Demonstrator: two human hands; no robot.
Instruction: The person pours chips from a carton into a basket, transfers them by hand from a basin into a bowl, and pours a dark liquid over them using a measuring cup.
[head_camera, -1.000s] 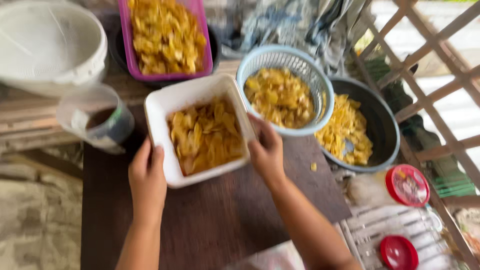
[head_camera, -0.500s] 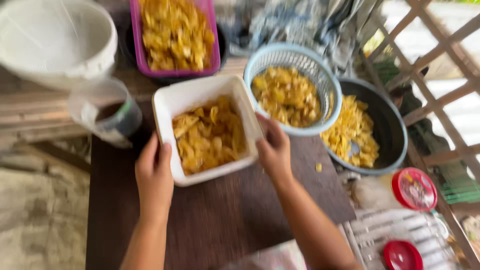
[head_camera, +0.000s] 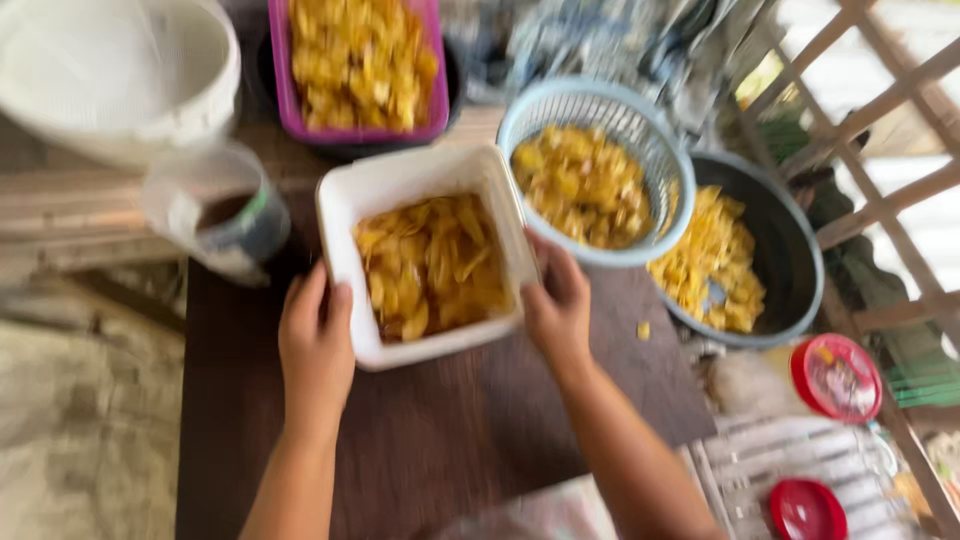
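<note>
A white rectangular tub full of yellow chips sits on a dark wooden table. My left hand grips its near left corner, fingers along the side wall. On the right side, my right hand holds the tub's near right edge. The whole view is blurred by motion.
A purple tray of chips stands behind the tub. A light blue basket and a black bowl, both with chips, lie to the right. A large white bucket and a clear cup are at the left. Red-lidded jars stand at the right.
Both hands have stayed on the tub's sides. The tub and hands sit slightly further right in view, mostly from head movement.
</note>
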